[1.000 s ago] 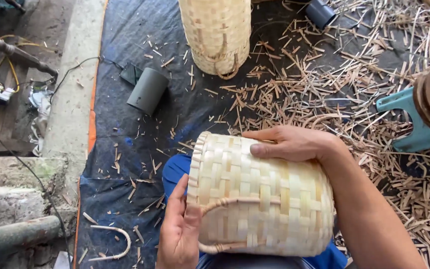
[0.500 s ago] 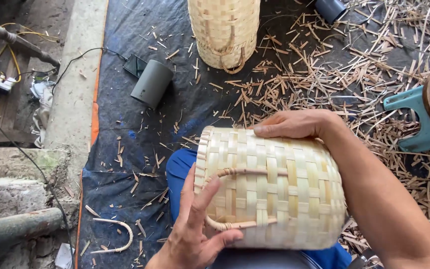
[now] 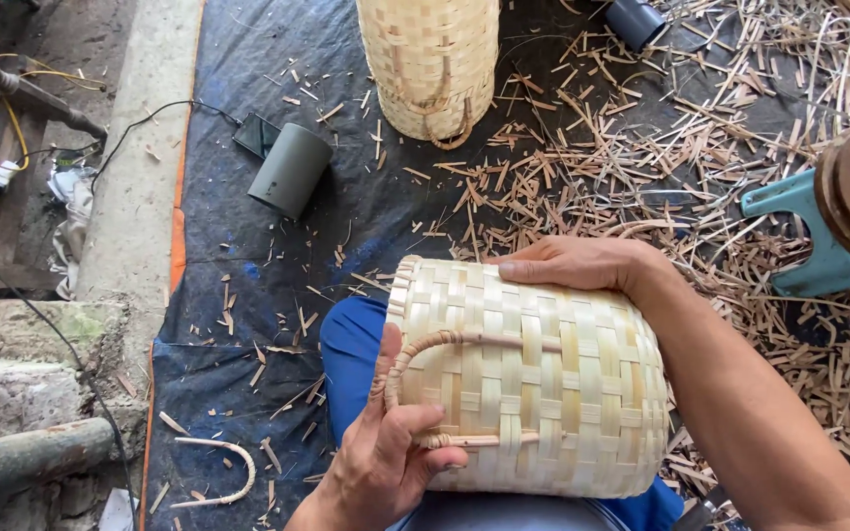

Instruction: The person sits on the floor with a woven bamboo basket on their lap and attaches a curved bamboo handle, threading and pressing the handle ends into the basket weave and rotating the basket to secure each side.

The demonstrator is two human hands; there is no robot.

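A pale woven bamboo basket (image 3: 553, 374) lies on its side across my lap, its open rim facing left. A curved cane handle (image 3: 425, 349) runs along its near side. My left hand (image 3: 391, 457) grips the lower end of that handle, thumb pressed on the wrapped joint. My right hand (image 3: 582, 264) rests over the basket's top edge, fingers laid flat on the weave and holding it steady.
A second woven basket (image 3: 430, 59) lies on the dark tarp (image 3: 238, 118) ahead, beside a grey cylinder (image 3: 290, 169). Bamboo strips and shavings (image 3: 720, 177) litter the right side. A teal stool (image 3: 804, 236) stands at right. A bent cane piece (image 3: 218, 472) lies lower left; cables run at left.
My left hand has closed, from fingers spread on the basket's side to a grip on the handle's lower end. The basket has turned slightly; my right hand stays on top.
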